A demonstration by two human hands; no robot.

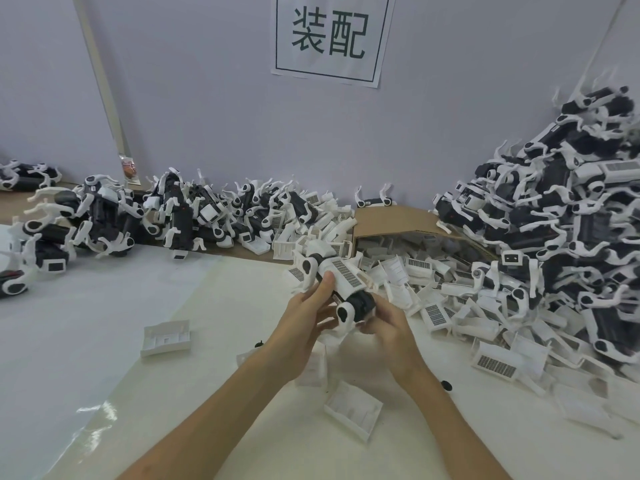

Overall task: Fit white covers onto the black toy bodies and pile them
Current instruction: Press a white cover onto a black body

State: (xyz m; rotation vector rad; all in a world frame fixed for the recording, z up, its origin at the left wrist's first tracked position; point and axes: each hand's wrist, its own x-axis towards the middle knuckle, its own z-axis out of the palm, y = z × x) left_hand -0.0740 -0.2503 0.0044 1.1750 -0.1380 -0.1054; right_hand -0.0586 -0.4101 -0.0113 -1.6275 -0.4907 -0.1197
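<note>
Both my hands hold one black toy body with white legs above the table's middle. A white cover with a dark grille patch lies along its top. My left hand grips the toy from the left, thumb pressed on the cover's edge. My right hand holds the toy's near end from the right. Loose white covers spill from a cardboard box just behind. More covers lie on the table, one at the left and one near my wrists.
A tall heap of black-and-white toys fills the right side. A lower heap runs along the wall at back left. A paper sign hangs on the wall. Small black parts lie on the white table sheet.
</note>
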